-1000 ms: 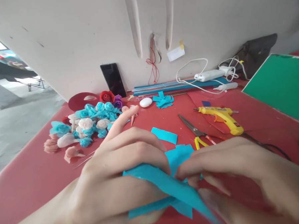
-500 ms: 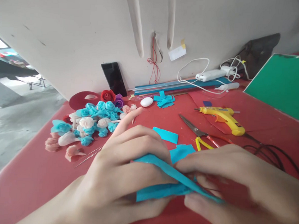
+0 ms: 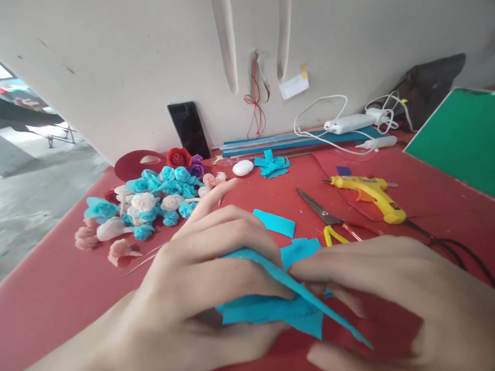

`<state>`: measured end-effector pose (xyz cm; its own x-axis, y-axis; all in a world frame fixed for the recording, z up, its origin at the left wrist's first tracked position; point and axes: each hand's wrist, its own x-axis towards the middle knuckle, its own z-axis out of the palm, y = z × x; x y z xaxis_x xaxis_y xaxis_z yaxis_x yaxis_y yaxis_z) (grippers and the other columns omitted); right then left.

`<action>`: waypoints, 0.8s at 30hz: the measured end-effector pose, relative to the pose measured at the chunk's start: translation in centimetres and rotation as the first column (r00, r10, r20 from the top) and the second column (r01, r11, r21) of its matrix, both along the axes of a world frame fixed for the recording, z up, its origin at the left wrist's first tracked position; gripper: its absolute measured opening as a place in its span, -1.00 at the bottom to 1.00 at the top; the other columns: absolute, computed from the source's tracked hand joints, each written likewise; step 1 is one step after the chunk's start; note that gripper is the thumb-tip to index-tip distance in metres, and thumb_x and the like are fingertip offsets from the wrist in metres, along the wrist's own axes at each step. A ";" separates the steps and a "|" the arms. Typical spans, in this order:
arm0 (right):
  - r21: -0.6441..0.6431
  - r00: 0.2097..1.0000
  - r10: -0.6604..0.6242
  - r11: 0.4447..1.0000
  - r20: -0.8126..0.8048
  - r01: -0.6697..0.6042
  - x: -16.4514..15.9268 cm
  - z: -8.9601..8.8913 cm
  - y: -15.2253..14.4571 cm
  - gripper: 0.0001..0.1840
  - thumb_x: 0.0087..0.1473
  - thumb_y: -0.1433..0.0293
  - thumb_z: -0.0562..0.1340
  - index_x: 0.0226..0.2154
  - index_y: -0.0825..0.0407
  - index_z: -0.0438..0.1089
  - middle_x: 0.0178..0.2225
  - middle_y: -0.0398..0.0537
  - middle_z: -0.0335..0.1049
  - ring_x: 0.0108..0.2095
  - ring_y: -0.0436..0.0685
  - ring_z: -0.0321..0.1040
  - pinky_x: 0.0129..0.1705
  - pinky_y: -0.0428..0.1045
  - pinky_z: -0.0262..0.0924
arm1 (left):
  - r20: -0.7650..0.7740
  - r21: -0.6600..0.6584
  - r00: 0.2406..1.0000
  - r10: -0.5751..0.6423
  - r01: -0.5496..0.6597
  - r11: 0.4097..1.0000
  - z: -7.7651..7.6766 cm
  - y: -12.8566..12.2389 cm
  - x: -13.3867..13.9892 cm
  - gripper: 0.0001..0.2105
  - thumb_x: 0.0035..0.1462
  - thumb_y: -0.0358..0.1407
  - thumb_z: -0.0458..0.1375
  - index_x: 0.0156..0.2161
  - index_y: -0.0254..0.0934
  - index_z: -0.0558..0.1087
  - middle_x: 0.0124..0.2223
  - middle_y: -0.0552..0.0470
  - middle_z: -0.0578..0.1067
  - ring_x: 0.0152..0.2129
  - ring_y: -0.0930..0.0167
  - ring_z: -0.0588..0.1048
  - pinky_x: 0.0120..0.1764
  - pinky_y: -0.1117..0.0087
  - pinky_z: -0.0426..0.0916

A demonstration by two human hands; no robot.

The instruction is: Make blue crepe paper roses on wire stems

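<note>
My left hand (image 3: 201, 283) is closed on blue crepe paper strips (image 3: 261, 309); one strip runs across the fingers and slants down to the right. My right hand (image 3: 415, 305) is close beside it, thumb and fingers apart, with a fingertip at the edge of the slanting strip. Behind the hands lie a flat blue paper piece (image 3: 274, 224) and another blue piece (image 3: 300, 252), partly covered by my fingers. Scissors (image 3: 326, 216) with red and yellow handles lie just beyond my right hand.
A heap of blue, white and pink paper flowers (image 3: 164, 189) is on the left. A yellow glue gun (image 3: 371, 195) with a black cord lies at right. Farther back are a pile of blue strips (image 3: 272, 164), a white egg-shaped object (image 3: 243, 168), a phone (image 3: 190, 130) and a green board (image 3: 465, 144).
My right thumb has moved down and away from the paper, opening the pinch. The lower strip's end now shows between the hands. My left hand has hardly moved.
</note>
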<state>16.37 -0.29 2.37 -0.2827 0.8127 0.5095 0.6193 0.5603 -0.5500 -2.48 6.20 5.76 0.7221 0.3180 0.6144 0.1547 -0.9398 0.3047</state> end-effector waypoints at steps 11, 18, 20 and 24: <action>0.115 0.961 -0.028 0.993 0.275 -0.004 0.1 1.0 0.2 -0.82 -0.14 0.55 0.03 -0.63 0.00 0.21 -0.61 -0.16 0.36 -0.66 0.03 0.24 -0.65 -0.05 0.00 | 0.014 -0.270 0.998 0.061 -0.055 0.961 -0.7 -0.4 0.6 -0.87 -0.14 -0.49 0.25 -0.46 -0.22 0.47 -0.40 0.21 0.50 -0.49 0.55 0.46 -0.22 0.48 0.43; 0.219 0.965 -0.070 0.976 0.253 0.014 -0.2 0.7 -0.2 -0.81 -0.13 0.58 0.02 -0.62 -0.01 0.15 -0.61 -0.18 0.36 -0.69 -0.01 0.21 -0.66 -0.04 0.00 | 0.085 -0.293 0.995 0.057 -0.029 0.956 -0.6 -0.4 0.7 -0.88 -0.13 -0.50 0.24 -0.45 -0.24 0.47 -0.40 0.23 0.49 -0.47 0.59 0.47 -0.35 0.61 0.43; 0.217 0.965 -0.083 0.976 0.249 0.028 -0.2 1.1 -0.6 -0.81 -0.12 0.59 0.05 -0.58 -0.01 0.17 -0.59 -0.19 0.37 -0.70 -0.01 0.22 -0.64 -0.05 0.04 | 0.085 -0.289 0.994 0.062 -0.034 0.957 -0.5 -0.3 0.7 -0.90 -0.12 -0.48 0.25 -0.46 -0.24 0.47 -0.41 0.23 0.49 -0.47 0.59 0.47 -0.32 0.61 0.43; 0.102 0.968 -0.134 0.988 0.212 0.114 -0.2 1.9 -1.0 -0.80 -0.06 0.58 0.07 -0.57 -0.03 0.20 -0.60 -0.21 0.36 -0.63 0.02 0.29 -0.62 -0.05 0.05 | 0.072 -0.262 0.995 0.071 -0.050 0.964 -0.6 -0.3 0.7 -0.89 -0.11 -0.47 0.25 -0.47 -0.21 0.47 -0.39 0.24 0.49 -0.47 0.60 0.46 -0.37 0.61 0.43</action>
